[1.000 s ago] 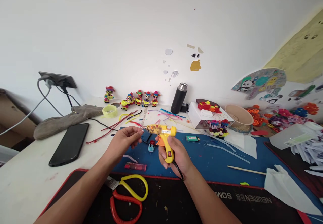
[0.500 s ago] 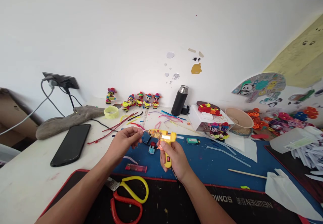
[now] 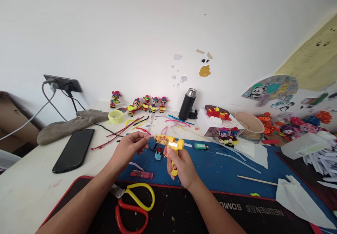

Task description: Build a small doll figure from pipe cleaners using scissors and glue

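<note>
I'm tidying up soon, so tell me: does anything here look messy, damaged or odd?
The yellow glue gun in the right hand stands out: its barrel is blotched with brownish residue, unlike the cleaner yellow rear. Small crumbs also litter the black mat beside the scissors.

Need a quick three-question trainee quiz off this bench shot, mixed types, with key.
1. Which hand grips the yellow hot glue gun?
2. True or false: both handles of the scissors are the same colour.
3. Fill in: a translucent ____ sticks out of the gun's rear end.

Key:
1. The right hand.
2. False; one is yellow, one red.
3. Glue stick.
</note>
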### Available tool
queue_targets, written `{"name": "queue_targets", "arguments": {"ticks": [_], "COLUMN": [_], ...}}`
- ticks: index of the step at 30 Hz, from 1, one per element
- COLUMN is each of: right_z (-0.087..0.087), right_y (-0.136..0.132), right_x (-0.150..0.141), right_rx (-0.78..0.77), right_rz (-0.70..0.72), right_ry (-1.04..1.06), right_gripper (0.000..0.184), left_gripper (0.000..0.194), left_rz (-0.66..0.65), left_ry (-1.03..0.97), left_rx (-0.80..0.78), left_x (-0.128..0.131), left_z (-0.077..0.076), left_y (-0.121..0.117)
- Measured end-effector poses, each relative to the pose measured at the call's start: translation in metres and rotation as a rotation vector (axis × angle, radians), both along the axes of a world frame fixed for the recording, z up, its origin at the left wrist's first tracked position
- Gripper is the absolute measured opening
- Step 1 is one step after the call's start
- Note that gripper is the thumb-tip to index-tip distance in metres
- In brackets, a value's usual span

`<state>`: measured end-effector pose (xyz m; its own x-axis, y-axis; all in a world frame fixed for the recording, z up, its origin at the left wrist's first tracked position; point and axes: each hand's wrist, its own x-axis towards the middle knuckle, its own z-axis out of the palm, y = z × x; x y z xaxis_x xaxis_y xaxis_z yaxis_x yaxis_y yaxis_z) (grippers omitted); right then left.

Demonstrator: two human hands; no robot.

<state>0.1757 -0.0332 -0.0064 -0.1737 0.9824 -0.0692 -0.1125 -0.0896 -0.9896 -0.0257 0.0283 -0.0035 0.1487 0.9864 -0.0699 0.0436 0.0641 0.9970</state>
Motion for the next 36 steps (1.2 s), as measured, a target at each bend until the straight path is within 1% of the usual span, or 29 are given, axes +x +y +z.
{"name": "queue_targets", "arguments": {"ticks": [9,19,23,32,36], "right_z": [0.000,-0.001,-0.003,-0.012,-0.012], "right_y": [0.000,-0.001,-0.002,-0.005,-0.005], "right_x": [0.000,-0.002,-0.002,0.000,0.000], "right_rx": [-0.015,-0.003,0.003,0.047,0.095], "right_rz": [-0.014,-0.043,-0.057,-0.067,-0.068], "right_ry": [-0.037,-0.079,-0.113,-0.212,-0.314], "right_gripper": [0.054,0.055,0.053,0.048,0.044], "left_gripper": [0.042,0.044,0.045,0.047,0.048], "left_rz": [-0.003,-0.011,-0.006,-0.005,-0.012], "left_ry": [-0.023,-0.038,-0.036,-0.032,-0.044], "left_rx": [-0.009,-0.018,-0.023,-0.028,-0.031], "left_x": [0.001,0.001,0.001,0.002,0.002], "left_z": [0.003,-0.002,0.000,0.002,0.001], "left_y": [0.000,0.000,0.000,-0.001,-0.001]}}
